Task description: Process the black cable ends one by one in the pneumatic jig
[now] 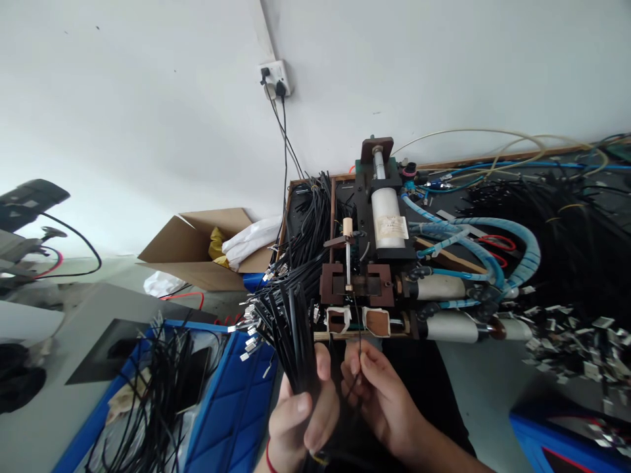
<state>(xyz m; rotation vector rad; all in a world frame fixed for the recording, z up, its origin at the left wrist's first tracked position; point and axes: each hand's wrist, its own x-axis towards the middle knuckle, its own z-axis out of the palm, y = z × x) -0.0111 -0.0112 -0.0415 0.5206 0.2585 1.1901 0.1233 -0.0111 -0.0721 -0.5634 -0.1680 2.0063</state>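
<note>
My left hand (296, 410) is wrapped round a thick bundle of black strips (293, 335), which fans up and to the left. Silver metal pieces (251, 328) show at the far ends around it. My right hand (382, 387) pinches one thin black strip (359, 325) between thumb and fingers. That strip runs upward to the brown metal jaws (357, 284) of a bench machine, below a thin upright rod (348, 263). Whether the jaws grip its end is too small to tell. Two padded openings, one a white-edged brown pad (376, 322), lie just in front of the jaws.
Pneumatic cylinders (389, 217) and blue hoses (522, 249) crowd the machine's right side. More black strips (566, 223) with metal ends heap at far right. A blue crate (227, 394) stands left, a cardboard box (180, 249) behind it. Another blue bin (537, 433) sits lower right.
</note>
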